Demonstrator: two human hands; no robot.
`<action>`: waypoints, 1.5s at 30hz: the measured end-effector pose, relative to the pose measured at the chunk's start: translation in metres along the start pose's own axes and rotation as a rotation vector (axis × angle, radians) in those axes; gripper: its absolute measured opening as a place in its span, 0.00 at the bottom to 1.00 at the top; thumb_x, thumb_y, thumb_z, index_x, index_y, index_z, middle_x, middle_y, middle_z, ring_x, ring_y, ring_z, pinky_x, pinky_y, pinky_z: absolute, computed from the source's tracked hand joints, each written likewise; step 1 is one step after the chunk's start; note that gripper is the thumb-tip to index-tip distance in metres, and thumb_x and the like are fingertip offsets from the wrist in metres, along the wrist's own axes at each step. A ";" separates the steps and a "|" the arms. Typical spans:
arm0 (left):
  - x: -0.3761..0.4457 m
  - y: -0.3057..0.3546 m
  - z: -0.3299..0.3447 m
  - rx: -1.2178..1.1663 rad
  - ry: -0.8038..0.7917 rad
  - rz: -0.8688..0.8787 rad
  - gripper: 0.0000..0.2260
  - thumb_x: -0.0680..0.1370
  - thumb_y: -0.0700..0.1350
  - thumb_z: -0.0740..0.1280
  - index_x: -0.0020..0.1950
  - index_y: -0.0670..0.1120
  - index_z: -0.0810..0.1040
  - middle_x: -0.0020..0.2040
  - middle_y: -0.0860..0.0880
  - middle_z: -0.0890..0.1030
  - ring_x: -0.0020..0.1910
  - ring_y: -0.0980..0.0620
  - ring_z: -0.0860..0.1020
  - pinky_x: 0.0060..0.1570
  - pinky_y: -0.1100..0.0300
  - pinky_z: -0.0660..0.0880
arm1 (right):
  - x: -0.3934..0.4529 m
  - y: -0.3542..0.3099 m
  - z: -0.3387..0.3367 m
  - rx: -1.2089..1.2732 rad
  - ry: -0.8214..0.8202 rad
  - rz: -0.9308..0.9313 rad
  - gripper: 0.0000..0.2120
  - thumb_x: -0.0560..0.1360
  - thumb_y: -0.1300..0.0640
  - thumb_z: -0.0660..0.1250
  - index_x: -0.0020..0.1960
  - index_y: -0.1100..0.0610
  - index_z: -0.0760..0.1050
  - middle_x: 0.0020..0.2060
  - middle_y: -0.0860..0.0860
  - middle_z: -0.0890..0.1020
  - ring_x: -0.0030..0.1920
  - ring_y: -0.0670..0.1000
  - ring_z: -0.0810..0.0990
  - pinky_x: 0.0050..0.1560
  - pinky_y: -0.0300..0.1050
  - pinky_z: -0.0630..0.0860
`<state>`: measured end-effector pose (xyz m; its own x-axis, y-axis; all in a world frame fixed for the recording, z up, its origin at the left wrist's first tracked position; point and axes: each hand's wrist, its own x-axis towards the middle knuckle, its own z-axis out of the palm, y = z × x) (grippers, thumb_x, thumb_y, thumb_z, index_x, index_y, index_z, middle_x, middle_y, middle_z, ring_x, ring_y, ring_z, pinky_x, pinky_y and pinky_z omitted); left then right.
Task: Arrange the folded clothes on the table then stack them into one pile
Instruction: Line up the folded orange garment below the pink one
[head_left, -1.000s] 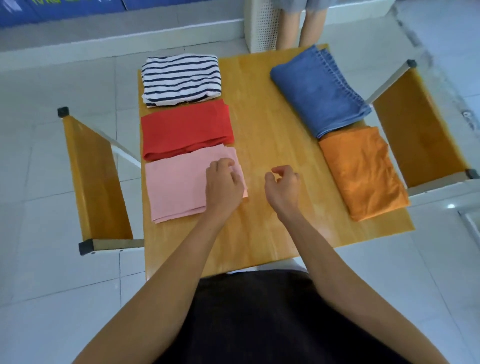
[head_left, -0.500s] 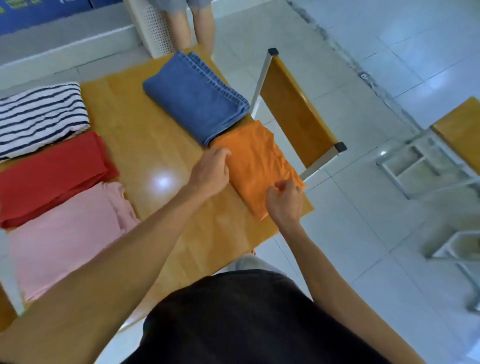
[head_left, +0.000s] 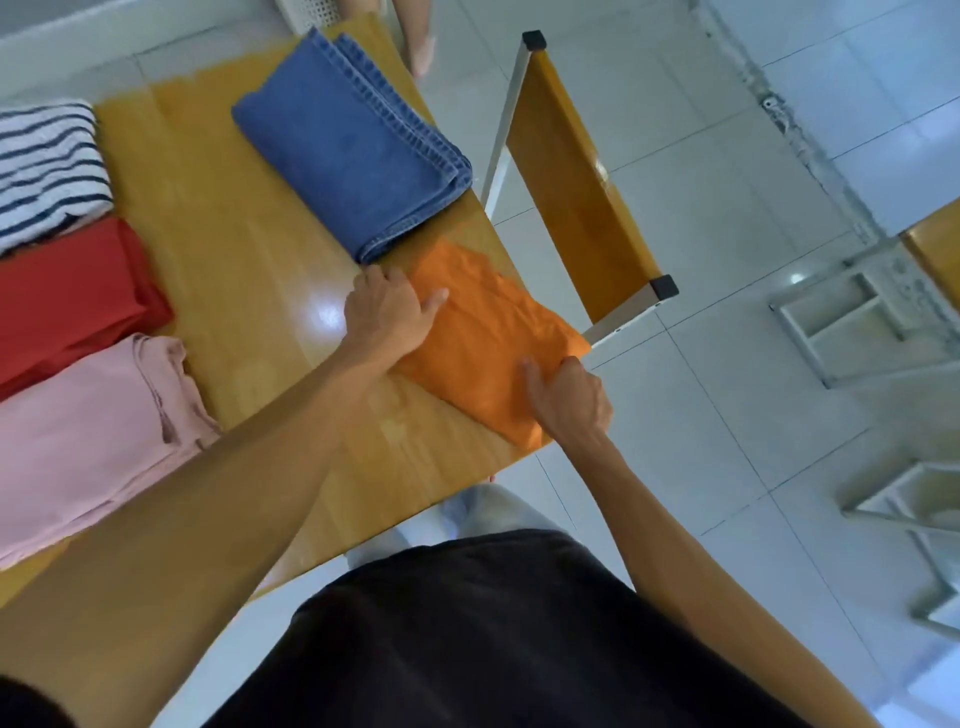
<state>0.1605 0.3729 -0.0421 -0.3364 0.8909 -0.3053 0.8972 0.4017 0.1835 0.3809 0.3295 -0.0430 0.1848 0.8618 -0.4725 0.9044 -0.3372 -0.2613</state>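
- Presently the folded orange garment (head_left: 483, 332) lies at the near right corner of the tabletop (head_left: 249, 291), its outer edge level with or just past the table's edge; its far end touches the folded denim piece (head_left: 353, 156).
- Step in hand, as judged: taking up the orange garment from both sides so it can be carried to a pile.
- To do it well, both hands should slide under the fold, lift together and keep it flat, so the layers do not slip apart; the overhanging corner needs support first.
- Left hand (head_left: 387, 314): resting on the inner long edge of the garment, thumb lying on the cloth, fingers (head_left: 371, 275) curled down at the edge beside the denim. Whether they have got under the fabric cannot be told.
- Right hand (head_left: 569, 400): at the near outer corner, thumb pressed on top, remaining fingers folded round the edge in what appears a pinch on the cloth.
- Elsewhere on the tabletop, well apart to the left: pink garment (head_left: 88, 431), red garment (head_left: 67, 296), striped garment (head_left: 47, 166), each still separate.
- A wooden chair back (head_left: 576, 187) stands just beside the right edge; clearance there is tight.
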 end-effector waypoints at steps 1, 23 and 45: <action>-0.007 -0.010 0.004 -0.049 -0.037 -0.052 0.34 0.77 0.68 0.57 0.71 0.42 0.67 0.66 0.39 0.72 0.64 0.39 0.71 0.60 0.44 0.70 | 0.002 -0.003 -0.001 0.000 0.006 -0.017 0.28 0.79 0.35 0.56 0.58 0.59 0.72 0.53 0.57 0.82 0.53 0.61 0.81 0.52 0.54 0.77; -0.262 -0.206 0.008 -0.975 0.525 -0.610 0.14 0.83 0.57 0.56 0.59 0.47 0.68 0.47 0.56 0.75 0.46 0.63 0.74 0.42 0.65 0.70 | -0.137 -0.124 0.073 0.555 -0.269 -0.575 0.19 0.81 0.48 0.65 0.37 0.55 0.63 0.29 0.46 0.65 0.26 0.42 0.64 0.26 0.34 0.64; -0.299 -0.367 0.024 -0.766 0.363 -0.882 0.20 0.83 0.56 0.55 0.63 0.40 0.70 0.58 0.40 0.78 0.57 0.39 0.77 0.53 0.49 0.72 | -0.216 -0.183 0.184 0.158 -0.468 -0.605 0.17 0.81 0.49 0.64 0.36 0.53 0.67 0.32 0.48 0.74 0.35 0.49 0.74 0.31 0.42 0.64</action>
<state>-0.0616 -0.0461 -0.0408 -0.9142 0.2081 -0.3477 -0.0383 0.8099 0.5854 0.1048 0.1353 -0.0476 -0.5363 0.6750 -0.5068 0.7245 0.0601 -0.6867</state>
